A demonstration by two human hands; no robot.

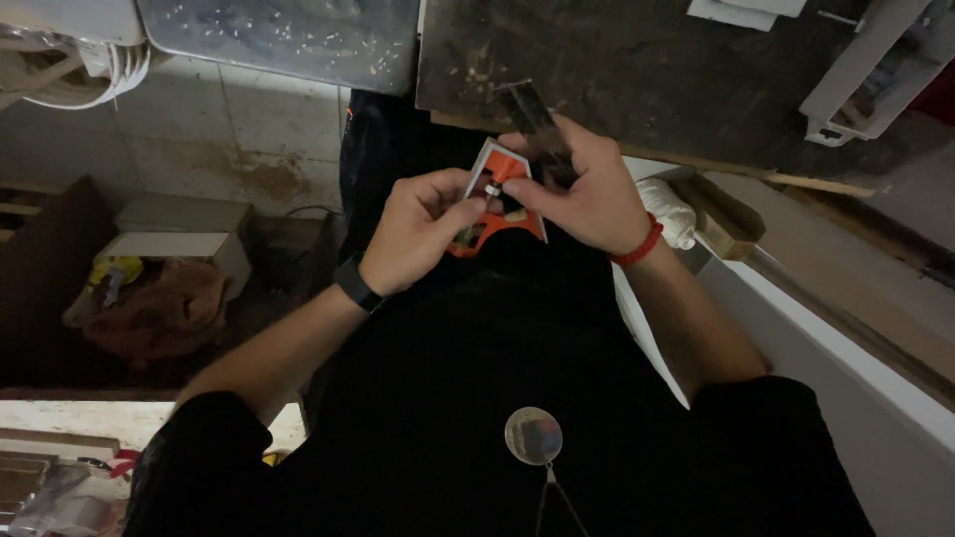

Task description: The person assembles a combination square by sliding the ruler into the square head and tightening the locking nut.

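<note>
Both my hands hold a small orange and white triangular tool (494, 199) close to my chest. My left hand (418, 229), with a dark band on the wrist, grips its lower left side between thumb and fingers. On the opposite side my right hand (582, 189), wearing a red wrist cord, pinches the tool's upper right part and a dark flat strip (532, 114) that sticks up from it. A small metal piece shows in the tool's middle.
A dark worn workbench top (637, 70) lies ahead. On the right runs a white board edge (826, 348), with a white cloth roll (668, 211) near it. Boxes and rags (159, 298) sit on the floor at left. A round metal pendant (533, 436) hangs on my chest.
</note>
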